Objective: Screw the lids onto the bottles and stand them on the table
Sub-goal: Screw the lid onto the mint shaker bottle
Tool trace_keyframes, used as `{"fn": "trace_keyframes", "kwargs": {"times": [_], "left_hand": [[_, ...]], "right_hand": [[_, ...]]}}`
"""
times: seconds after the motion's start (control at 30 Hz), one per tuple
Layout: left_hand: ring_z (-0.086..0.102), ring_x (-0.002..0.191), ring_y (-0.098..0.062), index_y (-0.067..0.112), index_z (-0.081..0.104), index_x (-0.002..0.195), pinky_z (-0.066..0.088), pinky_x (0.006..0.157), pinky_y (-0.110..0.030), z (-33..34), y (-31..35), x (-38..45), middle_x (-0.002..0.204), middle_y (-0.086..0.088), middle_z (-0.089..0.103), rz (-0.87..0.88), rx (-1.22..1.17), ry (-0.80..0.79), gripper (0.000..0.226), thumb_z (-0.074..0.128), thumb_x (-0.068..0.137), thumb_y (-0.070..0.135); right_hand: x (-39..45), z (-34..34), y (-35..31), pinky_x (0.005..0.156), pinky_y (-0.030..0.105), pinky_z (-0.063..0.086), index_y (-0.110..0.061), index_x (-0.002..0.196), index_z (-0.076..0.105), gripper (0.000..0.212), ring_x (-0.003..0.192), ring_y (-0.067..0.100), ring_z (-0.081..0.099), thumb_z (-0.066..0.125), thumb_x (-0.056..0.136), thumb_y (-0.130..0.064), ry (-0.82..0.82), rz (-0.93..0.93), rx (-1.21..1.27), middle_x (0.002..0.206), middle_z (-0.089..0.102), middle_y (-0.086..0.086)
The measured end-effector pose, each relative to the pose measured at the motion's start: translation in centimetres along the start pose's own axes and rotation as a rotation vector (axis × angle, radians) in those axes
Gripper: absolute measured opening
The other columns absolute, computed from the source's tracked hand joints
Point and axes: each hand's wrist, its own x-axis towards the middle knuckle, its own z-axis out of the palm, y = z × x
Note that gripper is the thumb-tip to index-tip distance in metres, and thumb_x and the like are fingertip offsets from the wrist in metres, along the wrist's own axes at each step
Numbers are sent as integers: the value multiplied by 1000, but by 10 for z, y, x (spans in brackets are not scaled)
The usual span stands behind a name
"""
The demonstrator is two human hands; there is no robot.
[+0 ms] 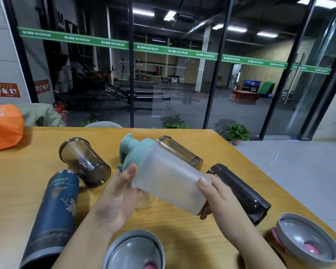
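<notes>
Hands both on the frosted bottle (169,177) above the table (211,226) — left hand (116,199) gripping near the teal lid (134,150), right hand (215,199) clasping the base — lid looks seated, so next likely standing it upright.

A frosted shaker bottle (169,177) with a teal lid (133,152) on it is tilted above the table. A blue flask (54,214), two smoky cups (85,162) (179,150), a dark bottle (239,193) lie sideways. Two grey lids (134,249) (306,237) rest upside down.
</notes>
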Motion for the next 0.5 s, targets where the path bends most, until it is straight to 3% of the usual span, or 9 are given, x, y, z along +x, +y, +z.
{"fn": "trace_keyframes", "kwargs": {"times": [0.1,0.2,0.3,0.4,0.5], "left_hand": [[57,119,-28,20,65,122,46,99,-47,0,-1,0,127,-12,62,4,-8,2,79,89,51,47],[60,114,-23,22,68,118,51,92,-40,2,-1,0,121,-8,65,17,3,-11,75,88,51,48],[59,114,-25,22,66,120,46,96,-47,0,-1,1,121,-8,65,23,43,-1,78,87,51,52],[58,114,-28,22,62,124,45,94,-55,-3,5,1,123,-10,63,47,139,12,85,84,51,59],[60,112,-25,14,55,129,53,89,-43,-5,9,-2,120,-9,64,55,225,-2,98,85,48,60]], "right_hand": [[-1,2,-1,52,19,45,-29,92,60,63,50,6,53,34,58,-76,1,26,0,54,56,-11],[0,3,-4,48,15,39,-25,79,54,55,44,4,44,35,62,-74,1,52,1,51,49,-8],[3,4,-5,51,20,41,-22,81,55,46,42,6,46,43,78,-66,-37,158,45,47,51,-8],[1,0,-3,63,28,52,-25,105,59,65,63,7,63,48,60,-71,-156,169,113,80,65,-6],[-5,-10,-6,80,17,52,-39,126,46,76,95,-7,62,57,57,-70,-183,20,-15,107,63,-20]]}}
